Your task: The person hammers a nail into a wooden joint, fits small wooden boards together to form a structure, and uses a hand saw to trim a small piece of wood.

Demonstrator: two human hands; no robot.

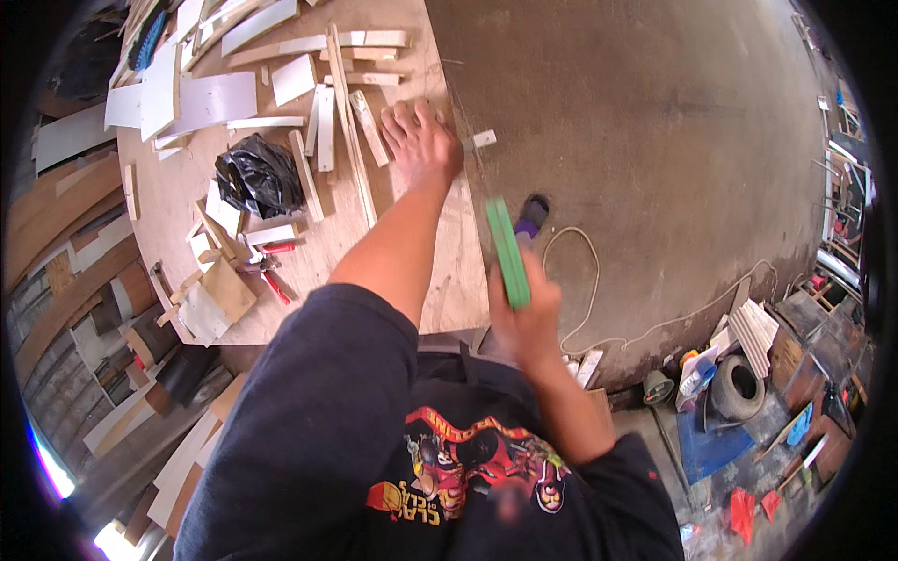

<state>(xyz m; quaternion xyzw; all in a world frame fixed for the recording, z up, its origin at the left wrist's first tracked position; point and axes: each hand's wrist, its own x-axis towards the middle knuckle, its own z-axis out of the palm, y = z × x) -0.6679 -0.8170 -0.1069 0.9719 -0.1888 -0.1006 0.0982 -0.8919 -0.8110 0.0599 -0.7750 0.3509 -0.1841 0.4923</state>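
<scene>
Black plastic bag (260, 178), grey tire (721, 395)

My R hand (529, 313) was motion-blurred, fingers smeared round the green handle (508, 252), so exact finger placement was n/a. Past the handle's far end, the tool's thin part was too smeared to ID. Up-L of that grip, my L hand (423, 145) hid whatever was under its palm, incl. the inner end of a pale strip (484, 139). Further L, a black bag (259, 176) hid any contents; nr it, a red-handled tool (274, 286) was too small to ID. Worktable (454, 290) was cut off above my L hand. Far R of my grip, floor clutter (800, 425) was mostly too tiny to ID, cropped by the dark rim.
</scene>
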